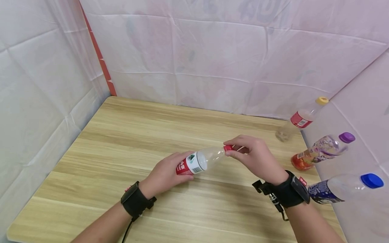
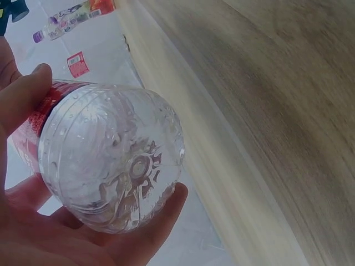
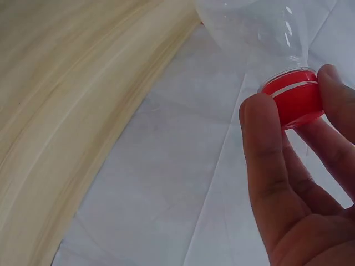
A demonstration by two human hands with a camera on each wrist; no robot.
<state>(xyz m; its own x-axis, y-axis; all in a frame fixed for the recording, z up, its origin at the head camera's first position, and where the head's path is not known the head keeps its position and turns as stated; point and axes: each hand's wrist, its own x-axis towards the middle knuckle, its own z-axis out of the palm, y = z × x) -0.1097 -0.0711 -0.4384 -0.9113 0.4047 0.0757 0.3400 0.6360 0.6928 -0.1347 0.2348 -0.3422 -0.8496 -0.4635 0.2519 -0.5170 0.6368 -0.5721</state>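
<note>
A clear plastic bottle point(image 1: 209, 157) with a red and white label is held tilted over the wooden table, its neck toward the right. My left hand point(image 1: 168, 170) grips it around the label at the lower body. In the left wrist view the bottle's ribbed base point(image 2: 138, 166) faces the camera, the fingers wrapped about its side. With thumb and fingertips my right hand point(image 1: 252, 155) pinches the red cap point(image 1: 228, 148) at the neck. The right wrist view shows the red cap point(image 3: 294, 98) sitting on the bottle's mouth between the fingertips.
Along the table's right edge stand a yellow-capped bottle point(image 1: 301, 118), a purple-capped bottle point(image 1: 325, 148) with reddish contents at its bottom, and a blue-capped bottle point(image 1: 340, 189) close to my right wrist. White sheeting point(image 1: 212, 60) hangs behind the wooden table point(image 1: 91, 162) and at both sides.
</note>
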